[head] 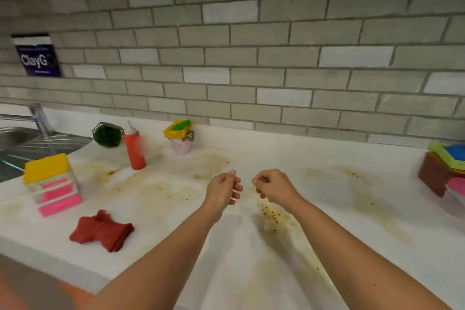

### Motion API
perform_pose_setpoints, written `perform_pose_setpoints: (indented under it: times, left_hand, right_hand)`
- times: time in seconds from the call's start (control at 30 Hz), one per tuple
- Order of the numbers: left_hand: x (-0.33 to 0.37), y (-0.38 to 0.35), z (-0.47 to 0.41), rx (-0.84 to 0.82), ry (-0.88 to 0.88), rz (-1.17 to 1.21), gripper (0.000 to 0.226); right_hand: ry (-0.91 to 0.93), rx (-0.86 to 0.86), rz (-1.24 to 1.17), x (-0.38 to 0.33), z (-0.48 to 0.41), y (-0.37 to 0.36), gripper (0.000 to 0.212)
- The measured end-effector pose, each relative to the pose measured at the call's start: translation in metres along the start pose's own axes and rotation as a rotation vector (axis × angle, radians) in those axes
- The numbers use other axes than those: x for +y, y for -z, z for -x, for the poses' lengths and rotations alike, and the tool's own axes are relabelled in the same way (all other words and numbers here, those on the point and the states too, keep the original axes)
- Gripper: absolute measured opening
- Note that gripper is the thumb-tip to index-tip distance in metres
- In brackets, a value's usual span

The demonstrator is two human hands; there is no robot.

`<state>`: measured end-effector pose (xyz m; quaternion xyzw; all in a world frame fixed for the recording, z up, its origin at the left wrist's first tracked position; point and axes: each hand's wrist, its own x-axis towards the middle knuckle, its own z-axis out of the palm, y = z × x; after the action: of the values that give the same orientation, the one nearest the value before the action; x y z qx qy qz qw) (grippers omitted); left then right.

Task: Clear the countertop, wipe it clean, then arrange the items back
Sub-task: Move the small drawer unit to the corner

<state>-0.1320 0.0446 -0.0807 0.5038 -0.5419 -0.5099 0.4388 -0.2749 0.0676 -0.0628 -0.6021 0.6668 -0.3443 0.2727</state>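
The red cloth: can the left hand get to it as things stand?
Probably yes. The red cloth lies in the open, left of the left hand, which holds nothing; nothing stands between them.

On the countertop (314,209), left end — lidded box (51,184) beside the sink (15,138), folded cloth (102,230) before it, bottle (134,150) behind and right; small pot (180,145) right of the bottle, by the wall (251,58) — stacked containers (445,168) far right

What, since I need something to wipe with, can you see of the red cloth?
The red cloth looks like soft fabric, folded and rumpled into an uneven bundle with layered edges at its lower right. It lies on the stained white countertop near its front edge, at the left; nothing else touches it.
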Motion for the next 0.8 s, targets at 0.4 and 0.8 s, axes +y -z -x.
perform_pose_setpoints:
  times: [0.4,0.8]
  left_hand:
    - [-0.024,0.150,-0.038,0.203,0.024,0.015,0.031]
    - [-0.031,0.273,-0.059,0.841,-0.217,-0.214,0.016]
  right_hand:
    - [0.063,-0.170,-0.018,-0.082,-0.056,-0.122,0.016]
    - [0.168,-0.382,-0.115,-0.155,-0.118,-0.226,0.016]
